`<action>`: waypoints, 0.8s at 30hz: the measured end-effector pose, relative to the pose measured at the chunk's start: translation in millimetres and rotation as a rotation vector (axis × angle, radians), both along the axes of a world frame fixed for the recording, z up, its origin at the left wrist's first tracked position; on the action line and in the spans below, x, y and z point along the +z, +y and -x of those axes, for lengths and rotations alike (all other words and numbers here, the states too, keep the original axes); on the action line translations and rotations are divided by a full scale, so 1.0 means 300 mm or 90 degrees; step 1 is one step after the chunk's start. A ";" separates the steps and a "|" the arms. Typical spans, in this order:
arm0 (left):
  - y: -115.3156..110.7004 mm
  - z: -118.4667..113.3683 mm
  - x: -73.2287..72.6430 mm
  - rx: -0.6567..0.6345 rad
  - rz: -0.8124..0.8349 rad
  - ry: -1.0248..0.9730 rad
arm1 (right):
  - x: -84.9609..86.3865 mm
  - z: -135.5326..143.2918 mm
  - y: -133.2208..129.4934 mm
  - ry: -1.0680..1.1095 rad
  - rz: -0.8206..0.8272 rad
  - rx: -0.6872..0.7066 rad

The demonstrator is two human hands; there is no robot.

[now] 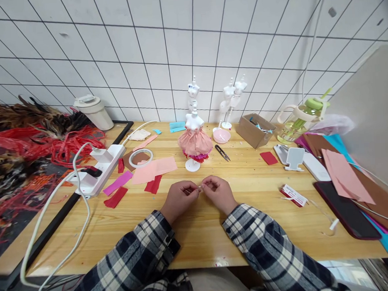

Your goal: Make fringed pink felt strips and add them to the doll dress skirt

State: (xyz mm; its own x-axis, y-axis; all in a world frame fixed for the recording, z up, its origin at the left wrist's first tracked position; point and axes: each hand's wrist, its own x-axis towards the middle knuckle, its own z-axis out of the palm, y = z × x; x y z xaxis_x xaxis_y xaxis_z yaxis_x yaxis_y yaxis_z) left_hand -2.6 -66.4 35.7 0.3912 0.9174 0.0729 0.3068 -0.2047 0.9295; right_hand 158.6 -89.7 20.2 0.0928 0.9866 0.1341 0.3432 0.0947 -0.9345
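Note:
My left hand (182, 198) and my right hand (217, 192) meet over the front middle of the table, fingertips pinched close together. Something tiny and pale seems to sit between them, too small to name. Just beyond stands a white doll mannequin (194, 121) on a round white base (192, 165), dressed in a ruffled peach skirt (195, 142) with a magenta-red lower layer. Thread snips (222, 153) lie to the right of it. On the left are peach paper pieces (165, 165), a red strip (153, 184) and a tape roll (141, 158).
A power strip (99, 170) with looping white cables stands at left, near feathers (29, 115). Behind are a pink bowl (221, 136), more mannequins (229, 94) and a cardboard box (255, 131). A phone (346, 210), a bottle (298, 120) and coloured sheets occupy the right.

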 end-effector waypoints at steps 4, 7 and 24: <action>0.007 0.017 0.010 -0.069 0.058 -0.127 | -0.016 -0.025 0.024 0.103 0.051 -0.039; 0.008 0.027 0.008 -0.113 0.115 -0.228 | -0.017 -0.038 0.034 0.187 0.071 -0.058; 0.018 0.037 -0.027 -0.199 0.374 -0.415 | 0.045 -0.187 0.032 0.845 0.138 0.142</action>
State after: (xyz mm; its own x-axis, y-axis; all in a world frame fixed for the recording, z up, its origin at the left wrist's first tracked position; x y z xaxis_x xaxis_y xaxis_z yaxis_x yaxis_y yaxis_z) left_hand -13.6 -60.9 27.7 0.6713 0.7372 -0.0769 -0.3028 0.3674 0.8794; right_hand 214.6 -80.1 33.7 -0.1332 0.9871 -0.0884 -0.8205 -0.1599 -0.5489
